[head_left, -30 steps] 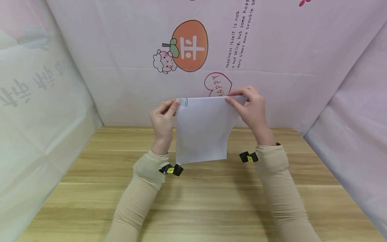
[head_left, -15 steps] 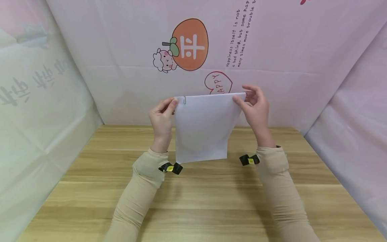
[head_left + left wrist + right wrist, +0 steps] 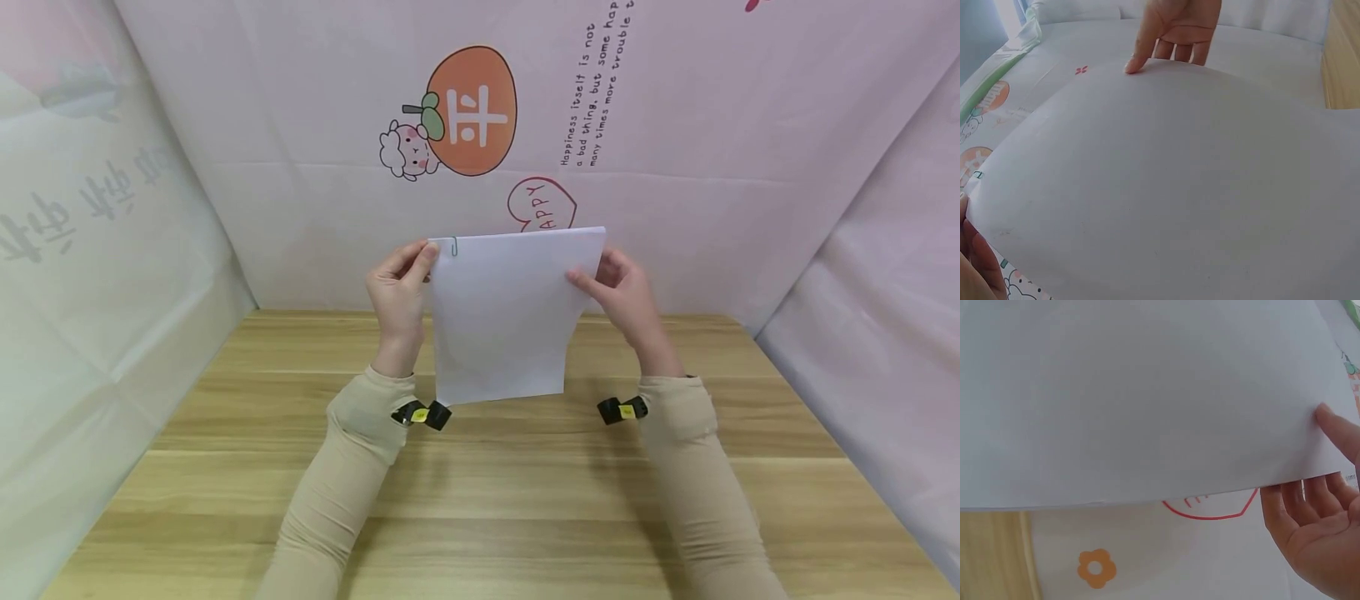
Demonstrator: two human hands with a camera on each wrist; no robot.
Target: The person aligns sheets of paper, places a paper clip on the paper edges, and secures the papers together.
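White paper [image 3: 502, 321] is held up over the table, facing the head camera. A green paper clip [image 3: 454, 247] sits on its top edge near the left corner. My left hand [image 3: 401, 287] pinches that top left corner between thumb and fingers, just beside the clip. On the right side edge, a little below the top right corner, my right hand [image 3: 628, 298] holds the paper with the thumb on the front. Its other fingers go behind the paper, as the right wrist view also shows, and their tips are hidden there.
A wooden table [image 3: 480, 500] lies under both arms. White printed cloth [image 3: 337, 100] hangs behind the paper and along both sides. A small black camera [image 3: 427, 414] is worn on the left wrist, another black camera [image 3: 622, 410] on the right.
My right hand has moved from the top edge near the right corner down to the right side edge. My left hand keeps its pinch, and the paper has shifted slightly left.
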